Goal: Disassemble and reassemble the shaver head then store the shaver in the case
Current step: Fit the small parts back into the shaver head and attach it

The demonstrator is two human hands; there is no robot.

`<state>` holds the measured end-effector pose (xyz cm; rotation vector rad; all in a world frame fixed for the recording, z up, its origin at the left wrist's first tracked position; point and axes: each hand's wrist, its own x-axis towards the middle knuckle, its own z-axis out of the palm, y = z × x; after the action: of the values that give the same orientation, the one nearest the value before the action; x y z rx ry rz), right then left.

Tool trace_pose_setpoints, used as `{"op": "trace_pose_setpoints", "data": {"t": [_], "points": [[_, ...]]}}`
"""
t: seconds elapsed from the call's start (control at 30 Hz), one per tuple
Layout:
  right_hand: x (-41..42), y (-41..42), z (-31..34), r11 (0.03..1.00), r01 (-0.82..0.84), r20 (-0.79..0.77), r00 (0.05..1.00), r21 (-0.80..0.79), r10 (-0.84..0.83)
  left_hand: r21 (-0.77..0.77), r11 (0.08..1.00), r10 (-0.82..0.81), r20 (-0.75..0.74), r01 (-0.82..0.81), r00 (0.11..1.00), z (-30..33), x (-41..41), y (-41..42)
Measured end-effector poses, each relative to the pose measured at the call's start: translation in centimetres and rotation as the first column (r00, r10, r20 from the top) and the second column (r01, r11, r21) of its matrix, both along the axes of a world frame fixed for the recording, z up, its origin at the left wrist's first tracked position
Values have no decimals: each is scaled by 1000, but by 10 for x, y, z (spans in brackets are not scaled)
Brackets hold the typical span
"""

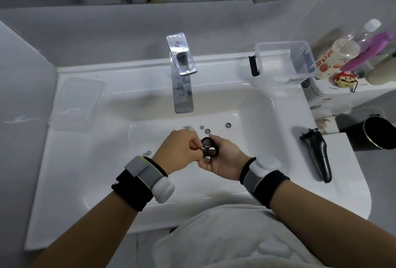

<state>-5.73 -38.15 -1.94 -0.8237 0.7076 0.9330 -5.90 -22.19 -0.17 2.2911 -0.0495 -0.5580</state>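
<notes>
Centrally, just below the middle of the frame: shaver head (209,147), black, rounded-triangular, three circular openings, two showing shiny metal inside; it rests in the cupped right hand (222,160), whose fingers curl up round its lower and right edges. Left hand (180,150), coming in from the left, fingers bent and drawn together, pinching a small metal part (202,150) at the head's left opening; whether that part is seated or loose cannot be told. Both hands are held over the basin of a white sink (90,160). Loose parts on the basin floor, above the hands: one toothed cutter (201,127), one round foil cap (207,131) just beside it, a second round foil cap (228,125) further right, apart from the pair. Two more toothed cutters (147,152) lie left of the left wrist. Shaver body (317,154), black, slim, curved, headless, lies on the sink's right rim, right of centre. Clear plastic case (284,60), open-topped, dark latch on its left side, stands at upper right behind the basin; its clear lid (79,102) lies flat on the rim at left. Chrome faucet (182,70), upper centre. Each wrist carries a black band with a grey-white device.
</notes>
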Motion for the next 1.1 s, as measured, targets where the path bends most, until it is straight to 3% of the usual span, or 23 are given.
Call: {"op": "trace_pose_setpoints", "data": {"t": [0.33,0.57,0.63,0.73,0.8,0.87,0.97,1.1], "points": [[1,5,3,998,-33,81,996,-52,37,155,987,-47,41,40,998,0,7,-7],[1,5,2,996,-70,101,992,-48,75,59,998,17,2,-17,1000,-9,8,-2],[2,4,0,996,-73,87,993,-45,76,-39,995,88,-62,-90,994,-15,13,4],[6,0,-2,997,-66,39,997,-44,68,-149,918,349,-138,-368,927,-35,28,24],[9,-3,-2,997,-54,21,998,-51,55,-37,880,467,-117,-474,876,-57,35,43],[10,-4,-5,998,-30,-2,1000,-50,30,170,874,478,-120,-456,870,-85,31,62],[11,-6,-8,999,-9,-22,1000,-43,8,346,898,352,-197,-271,915,-120,22,75],[9,-8,-12,998,-9,-28,1000,-60,7,492,871,79,-148,4,986,-144,24,69]]}}
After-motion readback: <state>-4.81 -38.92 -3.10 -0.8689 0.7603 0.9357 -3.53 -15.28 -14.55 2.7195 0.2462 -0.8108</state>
